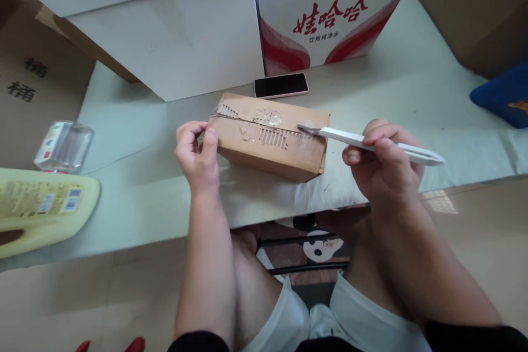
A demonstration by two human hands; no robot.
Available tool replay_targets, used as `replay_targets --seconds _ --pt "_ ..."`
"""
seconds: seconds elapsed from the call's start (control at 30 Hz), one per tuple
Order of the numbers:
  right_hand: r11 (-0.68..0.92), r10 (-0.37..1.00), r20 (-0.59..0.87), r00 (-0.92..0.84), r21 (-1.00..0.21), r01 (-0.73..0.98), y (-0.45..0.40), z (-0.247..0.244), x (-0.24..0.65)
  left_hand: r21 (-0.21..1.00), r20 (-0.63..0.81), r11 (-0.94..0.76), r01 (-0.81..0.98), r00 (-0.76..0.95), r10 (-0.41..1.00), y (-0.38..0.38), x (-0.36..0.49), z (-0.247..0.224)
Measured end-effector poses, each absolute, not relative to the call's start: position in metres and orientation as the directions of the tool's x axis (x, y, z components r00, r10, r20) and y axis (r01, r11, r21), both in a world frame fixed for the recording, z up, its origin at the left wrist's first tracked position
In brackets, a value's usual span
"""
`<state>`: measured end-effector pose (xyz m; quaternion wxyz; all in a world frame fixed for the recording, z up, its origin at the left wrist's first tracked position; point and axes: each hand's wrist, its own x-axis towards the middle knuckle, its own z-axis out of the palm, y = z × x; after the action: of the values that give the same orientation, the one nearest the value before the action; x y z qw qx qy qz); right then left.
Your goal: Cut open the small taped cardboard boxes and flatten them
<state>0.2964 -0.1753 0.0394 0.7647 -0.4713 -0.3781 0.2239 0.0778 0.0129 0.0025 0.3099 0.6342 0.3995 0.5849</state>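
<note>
A small brown cardboard box (268, 157) rests on the pale green tabletop, its top seam torn, with ragged patches of bared corrugation. My left hand (198, 154) grips the box's left end, thumb on the near side and fingers curled behind the corner. In my right hand (385, 159) is a white-handled knife (350, 137), held between thumb and fingers. Its dark blade tip touches the box top near the right end, along the seam. Behind the box lies a phone (281, 86), its dark screen facing up.
Large white cartons (177, 38) stand at the back, one with red lettering (330, 22). On the left are a clear plastic container (66, 146) and a yellow bottle (45, 209). A blue object (503, 96) sits at the right. The table's front edge (264, 220) runs above my lap.
</note>
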Motion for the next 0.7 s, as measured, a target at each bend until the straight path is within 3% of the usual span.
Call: replay_targets --seconds 0.3,0.47,0.7 --pt "0.446 0.571 0.421 0.704 -0.88 0.164 -0.176 0.035 0.292 0.873 0.479 -0.478 0.095 0.016 0.878 0.012 0.081 0.005" --pt "0.291 0.541 0.42 0.729 -0.906 0.306 -0.178 0.031 0.291 0.877 0.479 -0.48 0.015 0.028 0.877 0.014 0.083 -0.001" --pt "0.173 0.52 0.51 0.685 -0.848 0.5 -0.192 0.039 0.29 0.848 0.52 -0.519 0.102 0.022 0.854 0.014 0.083 -0.001"
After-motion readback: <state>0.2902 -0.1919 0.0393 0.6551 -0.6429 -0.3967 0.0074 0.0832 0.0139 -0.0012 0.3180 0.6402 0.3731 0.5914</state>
